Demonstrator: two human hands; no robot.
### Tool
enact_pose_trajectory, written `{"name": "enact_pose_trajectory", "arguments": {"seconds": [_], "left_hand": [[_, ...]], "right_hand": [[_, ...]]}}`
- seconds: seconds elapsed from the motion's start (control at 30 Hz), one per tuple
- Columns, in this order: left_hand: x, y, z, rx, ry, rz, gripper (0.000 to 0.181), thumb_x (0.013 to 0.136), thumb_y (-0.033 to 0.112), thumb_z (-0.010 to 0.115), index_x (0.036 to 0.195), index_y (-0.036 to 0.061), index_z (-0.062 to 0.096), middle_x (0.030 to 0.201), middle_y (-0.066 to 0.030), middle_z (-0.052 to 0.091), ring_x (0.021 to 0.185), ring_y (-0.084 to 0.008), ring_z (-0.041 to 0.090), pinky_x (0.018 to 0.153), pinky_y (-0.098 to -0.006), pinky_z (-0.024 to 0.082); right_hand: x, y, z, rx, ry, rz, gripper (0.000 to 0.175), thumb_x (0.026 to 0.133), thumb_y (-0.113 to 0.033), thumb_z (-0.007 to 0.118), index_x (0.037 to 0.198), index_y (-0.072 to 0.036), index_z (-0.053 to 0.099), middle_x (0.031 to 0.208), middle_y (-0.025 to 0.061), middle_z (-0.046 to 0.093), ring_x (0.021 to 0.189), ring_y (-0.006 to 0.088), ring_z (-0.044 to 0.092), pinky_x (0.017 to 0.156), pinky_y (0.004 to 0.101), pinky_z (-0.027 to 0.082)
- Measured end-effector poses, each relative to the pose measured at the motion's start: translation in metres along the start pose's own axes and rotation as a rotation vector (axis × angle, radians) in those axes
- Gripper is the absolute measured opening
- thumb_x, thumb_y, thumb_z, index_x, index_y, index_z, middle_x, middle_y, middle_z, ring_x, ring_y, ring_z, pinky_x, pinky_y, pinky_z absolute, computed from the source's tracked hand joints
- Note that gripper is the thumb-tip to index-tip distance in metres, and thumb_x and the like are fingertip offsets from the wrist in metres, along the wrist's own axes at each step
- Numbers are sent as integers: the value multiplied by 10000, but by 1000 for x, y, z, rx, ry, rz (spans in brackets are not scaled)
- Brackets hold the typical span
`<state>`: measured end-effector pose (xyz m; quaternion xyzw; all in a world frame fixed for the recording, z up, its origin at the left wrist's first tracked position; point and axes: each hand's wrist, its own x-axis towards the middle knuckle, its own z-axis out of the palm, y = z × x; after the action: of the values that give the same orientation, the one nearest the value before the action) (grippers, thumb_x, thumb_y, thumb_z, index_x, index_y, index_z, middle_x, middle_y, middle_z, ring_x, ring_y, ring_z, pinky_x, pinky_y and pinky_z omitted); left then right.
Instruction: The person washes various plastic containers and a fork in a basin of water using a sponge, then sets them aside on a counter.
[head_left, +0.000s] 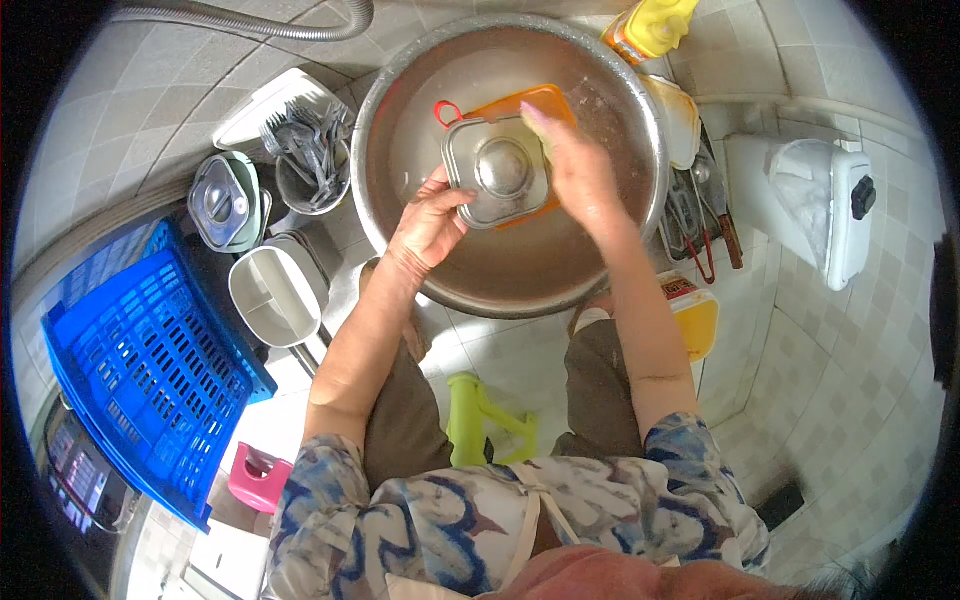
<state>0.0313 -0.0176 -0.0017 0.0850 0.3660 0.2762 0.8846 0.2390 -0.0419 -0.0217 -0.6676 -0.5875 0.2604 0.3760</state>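
A large round metal basin (517, 289) with cloudy water stands before me. My left hand (436, 217) grips the lower left edge of a squarish metal lid (501, 169) with a round raised middle, held over the basin. My right hand (581, 169), slightly blurred, is at the lid's right edge and holds a pink and yellow cloth or sponge (538, 120). Behind the lid, an orange flat item (551, 97) shows in the basin. A red loop (448, 114) sticks out at its upper left.
At left are a bowl of forks and spoons (315, 161), stacked metal lids (217, 201), a divided white container (276, 296) and a blue plastic basket (161, 367). At right lie utensils (697, 217) and a yellow tub (696, 322). A yellow bottle (651, 30) stands behind the basin.
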Motion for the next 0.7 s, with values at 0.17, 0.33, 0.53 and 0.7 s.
{"name": "enact_pose_trajectory", "arguments": {"seconds": [0.17,0.33,0.53,0.7], "left_hand": [[9,-11,-28,131,10,95,479,821,-84,508,1259,109,501,1159,-52,587,1034,-192,585,891,-341,483],[-7,-1,-37,-45,81,155,503,780,-145,486,1191,139,540,1125,-46,596,1029,-174,574,861,-307,493],[-12,13,-30,-172,47,241,546,799,-134,452,1260,157,488,1204,-86,565,1031,-212,589,836,-336,516],[-8,25,-37,-92,64,261,508,838,-88,476,1280,163,470,1202,-74,568,1024,-203,592,829,-329,522]], "right_hand": [[-13,-50,56,-252,-63,-280,354,780,-114,563,1126,-161,617,1270,95,524,1151,359,453,961,486,384],[-43,-62,52,-243,-185,-400,374,776,-85,551,1147,-90,600,1306,99,496,1231,369,396,1004,488,364],[-63,-64,47,-263,-175,-445,359,822,-96,500,1167,-80,597,1335,92,475,1267,351,379,1010,513,359],[-30,-72,48,-363,-167,-457,340,832,-155,506,1159,-113,588,1366,79,437,1287,348,333,1007,596,290]]}}
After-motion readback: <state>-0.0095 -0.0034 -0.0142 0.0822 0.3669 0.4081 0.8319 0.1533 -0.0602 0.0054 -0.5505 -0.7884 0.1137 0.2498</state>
